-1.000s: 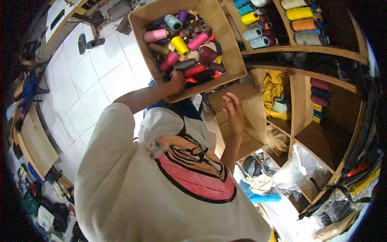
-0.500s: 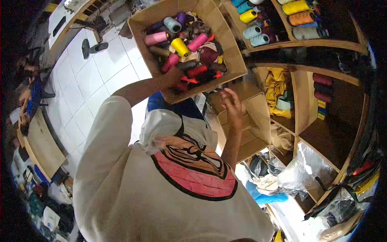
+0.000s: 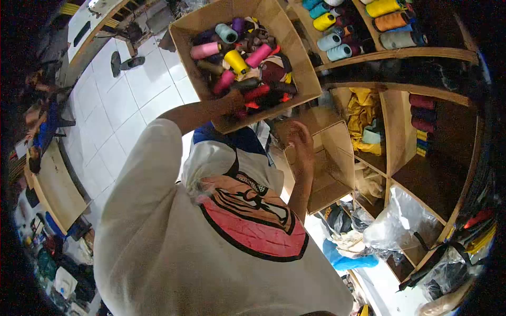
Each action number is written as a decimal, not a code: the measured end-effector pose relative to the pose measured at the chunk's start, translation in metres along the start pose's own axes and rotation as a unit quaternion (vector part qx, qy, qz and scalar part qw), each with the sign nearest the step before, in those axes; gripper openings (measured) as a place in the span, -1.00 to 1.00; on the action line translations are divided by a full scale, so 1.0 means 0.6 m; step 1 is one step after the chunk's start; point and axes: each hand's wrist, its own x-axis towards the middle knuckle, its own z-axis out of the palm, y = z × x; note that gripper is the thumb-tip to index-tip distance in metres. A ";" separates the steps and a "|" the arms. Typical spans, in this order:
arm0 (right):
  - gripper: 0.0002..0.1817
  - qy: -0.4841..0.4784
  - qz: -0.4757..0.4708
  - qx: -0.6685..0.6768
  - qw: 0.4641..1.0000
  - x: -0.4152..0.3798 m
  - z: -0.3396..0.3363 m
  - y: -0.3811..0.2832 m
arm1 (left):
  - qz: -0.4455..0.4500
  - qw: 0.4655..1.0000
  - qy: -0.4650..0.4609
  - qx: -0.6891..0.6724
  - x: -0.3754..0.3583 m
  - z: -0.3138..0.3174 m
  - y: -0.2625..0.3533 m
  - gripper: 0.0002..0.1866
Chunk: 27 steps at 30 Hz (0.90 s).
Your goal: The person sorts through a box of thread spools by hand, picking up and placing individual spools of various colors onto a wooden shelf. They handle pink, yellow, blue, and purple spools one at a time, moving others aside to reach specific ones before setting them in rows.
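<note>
A cardboard box full of thread spools takes up the top middle of the view. My left hand reaches over its near side in among the spools. A red spool is right by its fingers, which are dark and partly hidden, so I cannot see whether they grip anything. Around it lie a yellow spool, a pink spool, a magenta spool and a pale blue spool. My right hand is raised just outside the box's near right corner, fingers loosely bent and apart, holding nothing.
A second, open cardboard box stands below my right hand. Wooden shelves on the right hold thread cones and yellow cloth. Plastic bags fill the lower shelves. Slippers lie on the tiled floor.
My left hand has shifted slightly within the box, over the spools near its close side. My right hand has turned and its fingers have bent a little more.
</note>
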 end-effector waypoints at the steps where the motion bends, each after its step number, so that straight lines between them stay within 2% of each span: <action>1: -0.63 0.001 -0.015 0.001 1.000 0.000 -0.003 0.001 | 0.006 1.000 -0.006 0.009 -0.017 -0.015 -0.009 -0.55; 2: -0.64 0.003 -0.031 0.001 1.000 -0.001 -0.005 -0.001 | 0.012 1.000 -0.013 0.018 -0.038 -0.033 -0.021 -0.55; 5: -0.63 0.012 0.006 -0.006 1.000 -0.003 -0.006 -0.024 | 0.025 0.999 -0.014 0.025 -0.109 -0.091 -0.068 -0.52; 8: -0.62 0.018 -0.005 -0.025 1.000 0.019 -0.022 0.004 | 0.014 0.997 0.047 -0.061 -0.157 -0.125 -0.137 -0.50; 11: -0.61 0.038 -0.008 -0.031 0.999 0.018 -0.020 -0.002 | -0.026 0.950 0.181 -0.254 -0.156 -0.111 -0.191 -0.30; 12: -0.61 0.035 -0.008 -0.033 0.999 0.018 -0.019 -0.001 | -0.100 0.937 0.232 -0.241 -0.143 -0.100 -0.194 -0.35; 15: -0.62 0.030 -0.008 -0.036 0.999 0.021 -0.025 0.012 | -0.161 0.860 0.432 -0.219 -0.108 -0.094 -0.139 -0.50; 16: -0.62 0.030 -0.008 -0.035 0.999 0.024 -0.028 0.025 | -0.112 0.888 0.369 -0.250 -0.091 -0.103 -0.114 -0.46; 17: -0.62 0.029 -0.008 -0.035 0.999 0.025 -0.029 0.031 | -0.111 0.928 0.293 -0.202 -0.076 -0.118 -0.081 -0.46; 18: -0.61 0.034 -0.016 -0.031 0.999 0.019 -0.027 0.031 | -0.068 0.925 0.344 -0.148 -0.008 -0.068 -0.062 -0.56; 20: -0.60 0.020 -0.027 -0.051 0.998 0.018 -0.042 0.045 | -0.029 0.939 0.315 -0.133 -0.007 -0.089 0.007 -0.65; 23: -0.59 0.054 -0.032 -0.123 0.990 0.012 -0.057 0.068 | -0.080 0.929 0.360 -0.012 0.121 0.009 0.065 -0.47; 27: -0.58 0.098 -0.056 -0.178 0.978 -0.009 -0.072 0.075 | -0.144 0.927 0.344 -0.034 0.122 0.016 0.104 -0.56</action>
